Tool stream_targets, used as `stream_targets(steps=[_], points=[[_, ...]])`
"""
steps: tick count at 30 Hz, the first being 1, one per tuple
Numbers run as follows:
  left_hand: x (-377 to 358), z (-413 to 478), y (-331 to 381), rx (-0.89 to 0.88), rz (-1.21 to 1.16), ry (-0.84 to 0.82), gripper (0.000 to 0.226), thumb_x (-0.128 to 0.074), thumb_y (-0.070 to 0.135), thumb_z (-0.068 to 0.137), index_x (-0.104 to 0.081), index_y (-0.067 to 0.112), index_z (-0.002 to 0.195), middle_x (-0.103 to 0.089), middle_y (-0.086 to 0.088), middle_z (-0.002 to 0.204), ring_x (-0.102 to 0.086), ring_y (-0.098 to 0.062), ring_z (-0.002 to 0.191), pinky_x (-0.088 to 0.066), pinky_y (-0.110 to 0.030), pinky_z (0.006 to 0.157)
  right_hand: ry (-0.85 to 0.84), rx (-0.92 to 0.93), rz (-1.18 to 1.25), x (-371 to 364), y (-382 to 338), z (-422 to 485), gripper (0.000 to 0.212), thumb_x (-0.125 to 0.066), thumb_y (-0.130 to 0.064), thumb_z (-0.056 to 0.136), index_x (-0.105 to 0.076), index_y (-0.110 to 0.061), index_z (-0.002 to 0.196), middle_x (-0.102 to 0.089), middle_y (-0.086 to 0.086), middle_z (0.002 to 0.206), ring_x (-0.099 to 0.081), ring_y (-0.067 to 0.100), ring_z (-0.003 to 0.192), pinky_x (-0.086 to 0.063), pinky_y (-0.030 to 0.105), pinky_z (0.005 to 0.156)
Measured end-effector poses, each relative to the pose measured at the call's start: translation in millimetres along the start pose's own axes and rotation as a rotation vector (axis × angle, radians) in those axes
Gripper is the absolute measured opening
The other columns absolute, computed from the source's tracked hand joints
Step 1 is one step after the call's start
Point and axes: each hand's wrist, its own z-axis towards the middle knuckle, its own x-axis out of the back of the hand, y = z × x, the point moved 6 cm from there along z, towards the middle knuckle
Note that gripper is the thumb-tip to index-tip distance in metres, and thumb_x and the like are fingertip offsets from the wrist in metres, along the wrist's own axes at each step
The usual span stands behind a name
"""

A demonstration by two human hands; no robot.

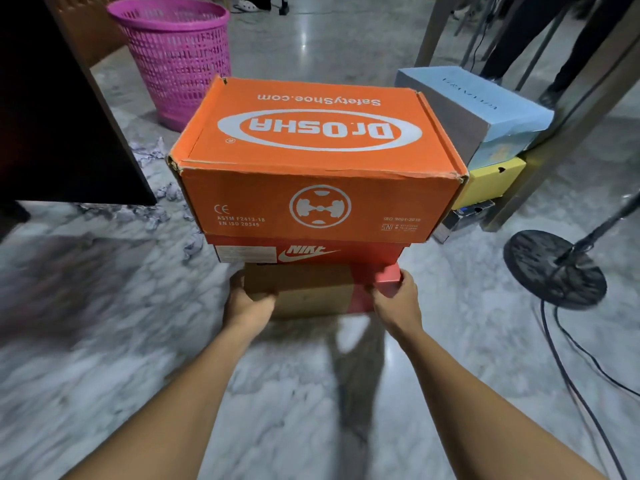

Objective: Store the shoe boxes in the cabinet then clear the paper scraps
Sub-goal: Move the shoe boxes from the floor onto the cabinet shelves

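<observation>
The left hand point(250, 299) and right hand point(398, 295) curl round the brown box point(311, 292), one at each end. Two more sit on it: red box point(367, 252), then orange box point(318, 150). Three other boxes point(502, 109) stack on the floor at right.

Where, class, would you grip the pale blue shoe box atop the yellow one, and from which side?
Grip the pale blue box by the two ends flanking its grey side, coming from that side, which faces open floor. It sits topmost on the yellow box, so it should lift straight off; a table leg stands close on its right.
</observation>
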Motion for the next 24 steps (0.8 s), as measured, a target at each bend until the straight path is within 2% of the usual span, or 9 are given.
stream_targets(steps=[4,5,7,9,12,16,19,21,24], points=[[8.2,-17.0,0.2,0.024,-0.028,-0.03,0.06,-0.07,0.022,0.086,-0.04,0.019,0.138,-0.054,-0.007,0.135,-0.052,-0.029,0.121,-0.042,-0.033,0.1,-0.011,0.006,0.0,6.0,2.7,-13.5,0.053,-0.064,-0.047,0.072,-0.055,-0.023,0.119,-0.063,-0.001,0.114,-0.064,0.018,0.093,-0.05,0.035,0.074],[12.6,-17.4,0.9,0.033,-0.035,-0.033,0.064,-0.071,0.026,0.085,-0.039,0.019,0.14,-0.053,-0.007,0.136,-0.053,-0.03,0.12,-0.044,-0.035,0.1,-0.013,0.002,0.006,8.9,3.5,-14.9,0.046,-0.063,-0.045,0.079,-0.055,-0.023,0.118,-0.064,-0.002,0.115,-0.064,0.017,0.095,-0.05,0.036,0.076],[25.3,-15.4,2.6,0.021,-0.041,-0.009,0.08,-0.074,0.039,0.081,-0.029,0.023,0.145,-0.048,-0.008,0.142,-0.05,-0.03,0.125,-0.043,-0.041,0.103,0.021,-0.042,0.035,19.4,4.7,-16.7,0.046,-0.057,-0.043,0.091,-0.05,-0.022,0.132,-0.057,-0.008,0.125,-0.06,0.017,0.11,-0.046,0.038,0.092],[41.1,-12.9,7.5,-0.054,-0.068,0.054,0.097,-0.074,0.057,0.073,-0.018,0.029,0.148,-0.038,-0.008,0.15,-0.04,-0.03,0.135,-0.037,-0.047,0.11,0.158,-0.082,0.104,39.1,-0.5,-19.6,0.045,-0.048,-0.04,0.097,-0.046,-0.023,0.139,-0.055,-0.006,0.133,-0.054,0.016,0.117,-0.04,0.037,0.101],[65.0,-15.4,33.9,-0.309,-0.147,0.163,0.109,-0.06,0.082,0.062,-0.017,0.032,0.148,-0.031,-0.005,0.154,-0.033,-0.023,0.141,-0.03,-0.049,0.115,0.402,-0.026,0.296,71.1,-29.4,-26.5,0.038,-0.041,-0.036,0.101,-0.053,-0.022,0.134,-0.058,-0.003,0.134,-0.052,0.014,0.122,-0.035,0.027,0.094],[95.7,-20.1,82.8,-0.534,-0.303,0.322,0.086,-0.054,0.082,0.072,-0.037,0.03,0.139,-0.048,-0.001,0.141,-0.048,-0.016,0.13,-0.04,-0.045,0.108,0.495,0.25,0.489,98.5,-93.8,-30.0,0.061,-0.041,-0.06,0.089,-0.054,-0.02,0.133,-0.059,-0.002,0.132,-0.054,0.009,0.121,-0.041,0.02,0.094],[106.1,-30.6,127.6,-0.579,-0.324,0.364,0.062,-0.05,0.073,0.08,-0.057,0.026,0.12,-0.063,0.008,0.112,-0.06,-0.012,0.105,-0.045,-0.03,0.094,0.405,0.398,0.453,109.1,-132.8,-24.9,0.073,-0.045,-0.072,0.08,-0.052,-0.024,0.135,-0.058,-0.005,0.13,-0.056,0.005,0.118,-0.046,0.017,0.092],[109.5,-30.8,144.1,-0.536,-0.319,0.383,0.052,-0.054,0.065,0.085,-0.063,0.022,0.112,-0.063,0.009,0.101,-0.058,-0.011,0.095,-0.04,-0.022,0.082,0.308,0.418,0.341,110.2,-150.0,-19.0,0.07,-0.05,-0.073,0.079,-0.052,-0.028,0.133,-0.058,-0.009,0.125,-0.057,0.003,0.112,-0.05,0.023,0.092],[112.7,-24.0,148.4,-0.454,-0.327,0.373,0.037,-0.061,0.054,0.087,-0.067,0.022,0.106,-0.063,0.006,0.095,-0.057,-0.013,0.088,-0.038,-0.022,0.075,0.183,0.396,0.255,106.2,-159.2,-9.3,0.059,-0.062,-0.069,0.078,-0.051,-0.037,0.126,-0.061,-0.017,0.114,-0.061,0.007,0.107,-0.054,0.038,0.093]])
